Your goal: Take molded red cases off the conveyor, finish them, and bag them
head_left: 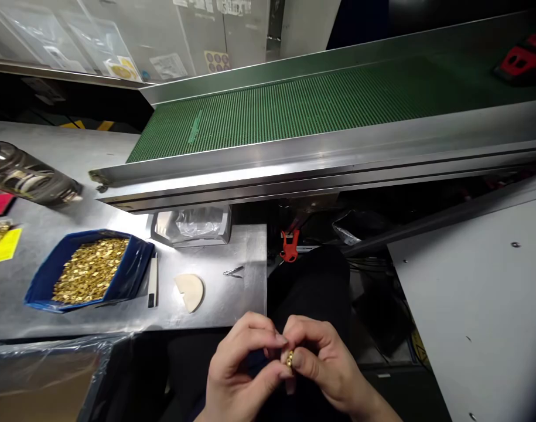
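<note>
Over my lap, a small shiny gold-coloured metal piece (289, 358) is held between the fingertips of both hands. My left hand (245, 363) is closed in a pinch at the piece's left side. My right hand (323, 360) pinches it from the right, thumb across the front. Fingers cover much of the piece, so its exact kind cannot be made out. On the metal table ahead and to the left, a blue bin (41, 287) holds a heap of small gold-coloured pieces (92, 269). Small pliers (233, 272) lie nearer my hands.
A green ribbed conveyor belt (268, 111) with metal side rails crosses ahead, carrying a red and black object (520, 61). On the metal table (224, 310) are a pale half-round piece (191, 291), a slim light stick (152, 281), a plastic-lined tray (193, 225) and a bottle (28, 176).
</note>
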Available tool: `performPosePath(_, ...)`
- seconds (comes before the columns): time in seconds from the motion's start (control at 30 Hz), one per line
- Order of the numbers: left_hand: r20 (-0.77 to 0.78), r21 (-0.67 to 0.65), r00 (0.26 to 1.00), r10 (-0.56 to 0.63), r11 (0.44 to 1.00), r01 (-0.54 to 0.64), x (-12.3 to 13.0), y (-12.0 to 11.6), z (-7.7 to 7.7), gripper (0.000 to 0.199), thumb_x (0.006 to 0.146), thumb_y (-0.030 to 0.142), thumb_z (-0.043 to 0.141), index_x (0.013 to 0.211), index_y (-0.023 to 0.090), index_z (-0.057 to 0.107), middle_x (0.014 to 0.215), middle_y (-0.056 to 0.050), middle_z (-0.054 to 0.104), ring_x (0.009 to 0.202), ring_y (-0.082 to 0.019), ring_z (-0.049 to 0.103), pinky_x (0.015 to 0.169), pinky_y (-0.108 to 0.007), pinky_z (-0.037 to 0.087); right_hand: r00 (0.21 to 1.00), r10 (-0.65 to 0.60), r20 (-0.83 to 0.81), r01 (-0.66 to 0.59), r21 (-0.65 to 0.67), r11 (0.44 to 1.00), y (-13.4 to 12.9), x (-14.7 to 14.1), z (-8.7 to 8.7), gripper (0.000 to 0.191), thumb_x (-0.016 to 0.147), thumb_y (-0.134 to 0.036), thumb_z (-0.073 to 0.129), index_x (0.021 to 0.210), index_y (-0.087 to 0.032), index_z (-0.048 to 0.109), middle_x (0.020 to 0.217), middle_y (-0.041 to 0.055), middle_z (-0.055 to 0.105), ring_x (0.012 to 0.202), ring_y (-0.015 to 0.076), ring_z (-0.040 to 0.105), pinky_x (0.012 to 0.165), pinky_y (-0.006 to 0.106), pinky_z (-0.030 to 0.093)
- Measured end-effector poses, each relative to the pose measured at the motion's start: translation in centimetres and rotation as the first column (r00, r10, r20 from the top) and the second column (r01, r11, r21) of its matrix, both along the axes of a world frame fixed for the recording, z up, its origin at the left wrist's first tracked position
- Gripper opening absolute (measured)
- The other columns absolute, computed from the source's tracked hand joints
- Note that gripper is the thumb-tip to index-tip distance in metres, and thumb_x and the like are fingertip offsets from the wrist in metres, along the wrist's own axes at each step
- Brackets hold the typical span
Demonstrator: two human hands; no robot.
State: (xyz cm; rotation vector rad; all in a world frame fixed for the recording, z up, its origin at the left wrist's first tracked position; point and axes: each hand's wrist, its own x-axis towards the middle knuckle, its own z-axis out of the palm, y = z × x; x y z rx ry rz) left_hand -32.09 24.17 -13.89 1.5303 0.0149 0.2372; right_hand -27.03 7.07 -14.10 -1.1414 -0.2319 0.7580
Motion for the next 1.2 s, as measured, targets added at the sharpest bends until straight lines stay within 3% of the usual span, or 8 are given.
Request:
performPosePath(0.13,0.005,-0.055,1.000,-0.004,0.998,0.004,-0.1,-0.4,0.0,0.021,0.087,0.025,0.079,0.106,0.027,0.074,0.087,-0.004,0.063,0.072,-0.018,0.064,0.067,-0.033,0.059,0.996,0.003,0.087,-0.001,-0.025,1.000,0.2,0.1,0.2,0.024,0.098,-0.042,0.064,0.091,-0.020,0.071,0.090,0.0033,0.061,0.065,0.0119,0.061,0.057,0.024,0.051)
performPosePath(0.27,-0.007,-0.087,1.000,-0.002,0.996,0.002,-0.1,-0.8,0.3,0.022,0.087,0.018,0.077,0.107,0.025,0.073,0.092,-0.003,0.060,0.076,-0.016,0.063,0.072,-0.032,0.058,0.978,0.000,0.207,0.018,-0.087,0.996,0.2,0.1,0.5,0.031,0.102,-0.045,0.055,0.090,-0.019,0.067,0.087,0.0040,0.059,0.078,0.0144,0.059,0.070,0.026,0.050)
performPosePath(0.67,0.054,-0.058,0.996,-0.073,0.995,0.076,0.2,-0.9,0.8,0.019,0.092,0.018,0.070,0.111,0.024,0.072,0.097,-0.004,0.062,0.083,-0.014,0.065,0.073,-0.024,0.057,0.956,-0.034,0.292,0.056,-0.068,0.996,-0.5,0.7,0.7,0.025,0.094,-0.042,0.071,0.088,-0.018,0.078,0.080,0.0058,0.070,0.076,0.0155,0.063,0.072,0.027,0.049)
performPosePath(0.83,0.020,-0.095,0.996,-0.089,0.991,0.090,-0.1,-1.2,0.4,0.018,0.094,0.020,0.069,0.111,0.025,0.073,0.098,-0.004,0.061,0.086,-0.016,0.066,0.078,-0.030,0.058,0.956,-0.083,0.282,0.095,-0.028,0.995,-0.6,0.8,0.3,0.019,0.092,-0.037,0.075,0.089,-0.019,0.080,0.075,0.0052,0.072,0.074,0.0156,0.066,0.073,0.027,0.051)
performPosePath(1.2,0.059,-0.045,0.995,-0.078,0.996,0.080,0.3,-1.1,0.2,0.015,0.092,0.023,0.073,0.107,0.022,0.075,0.095,-0.004,0.064,0.084,-0.015,0.068,0.073,-0.023,0.059,0.990,-0.110,0.085,0.104,0.067,0.992,-0.4,0.4,0.1,0.007,0.087,-0.027,0.080,0.087,-0.019,0.080,0.081,0.0016,0.068,0.060,0.0093,0.067,0.060,0.021,0.052)
